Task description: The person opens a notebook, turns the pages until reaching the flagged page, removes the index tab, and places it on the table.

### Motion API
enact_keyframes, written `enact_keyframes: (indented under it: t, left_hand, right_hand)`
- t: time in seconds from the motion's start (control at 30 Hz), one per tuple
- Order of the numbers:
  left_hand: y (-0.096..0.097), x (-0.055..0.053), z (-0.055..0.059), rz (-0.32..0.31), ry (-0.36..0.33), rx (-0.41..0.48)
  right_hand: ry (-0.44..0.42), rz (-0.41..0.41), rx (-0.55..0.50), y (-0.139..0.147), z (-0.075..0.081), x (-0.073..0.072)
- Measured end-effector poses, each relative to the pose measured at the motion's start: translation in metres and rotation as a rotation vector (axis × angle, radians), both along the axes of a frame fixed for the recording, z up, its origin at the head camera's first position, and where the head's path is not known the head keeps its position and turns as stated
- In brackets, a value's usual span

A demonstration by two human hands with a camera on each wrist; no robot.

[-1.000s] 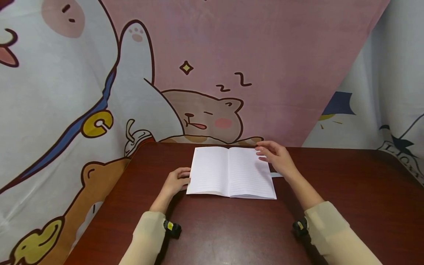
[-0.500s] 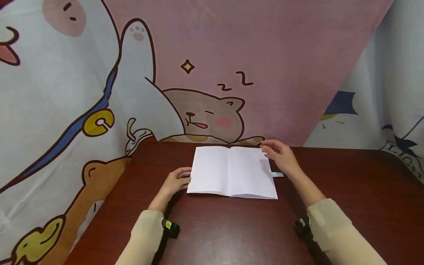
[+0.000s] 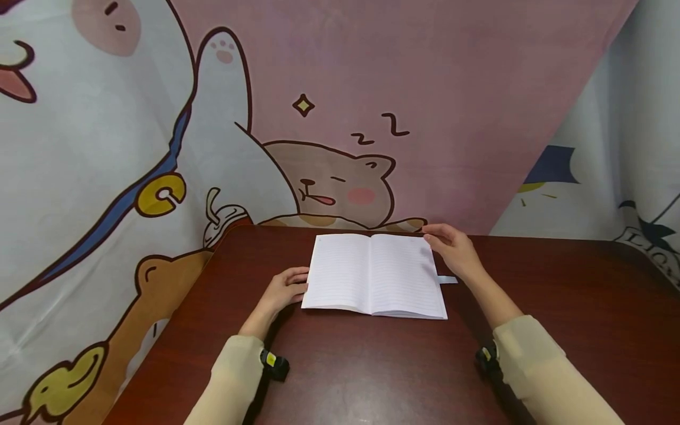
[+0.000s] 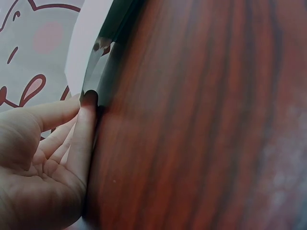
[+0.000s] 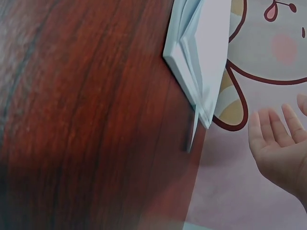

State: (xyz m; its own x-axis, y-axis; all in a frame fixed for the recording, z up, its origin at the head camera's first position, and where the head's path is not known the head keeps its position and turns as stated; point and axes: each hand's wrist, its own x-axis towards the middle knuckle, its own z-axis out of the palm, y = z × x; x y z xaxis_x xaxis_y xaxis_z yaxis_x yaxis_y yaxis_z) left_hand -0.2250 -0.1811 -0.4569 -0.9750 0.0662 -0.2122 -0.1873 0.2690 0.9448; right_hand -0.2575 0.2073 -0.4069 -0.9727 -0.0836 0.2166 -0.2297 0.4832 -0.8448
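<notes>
An open notebook (image 3: 337,274) with white lined pages lies on the table in the head view. From its right side a pale bookmark-like strip (image 3: 448,280) sticks out, also seen in the right wrist view. My left hand (image 3: 284,289) is at the notebook's left edge. In the left wrist view its thumb and a finger (image 4: 86,124) pinch that edge, thumb above and finger beneath. My right hand (image 3: 455,252) hovers by the top right corner, fingers loosely bent and holding nothing. The right wrist view shows the hand (image 5: 283,148) apart from the pages.
A dark reddish-brown wooden table (image 3: 340,366) carries the notebook. Directly behind its far edge hangs a cloth (image 3: 457,118) printed with cartoon animals. Each wrist wears a small black camera, one at the left sleeve (image 3: 234,366).
My right hand has drawn back to the right, off the right page to beyond its top corner. The left hand keeps its place at the left edge.
</notes>
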Motion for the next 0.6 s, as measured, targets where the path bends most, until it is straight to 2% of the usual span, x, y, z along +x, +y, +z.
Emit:
enact_keyframes:
  t: [0.23,0.6]
  left_hand:
    - [0.0,-0.001,-0.002,0.007,0.003,0.014]
    - [-0.001,-0.001,-0.003,-0.011,0.018,0.014]
  right_hand:
    - [-0.008,-0.026,0.064,0.003,-0.005,-0.003]
    - [-0.043,-0.021,0.055,0.003,-0.011,-0.004]
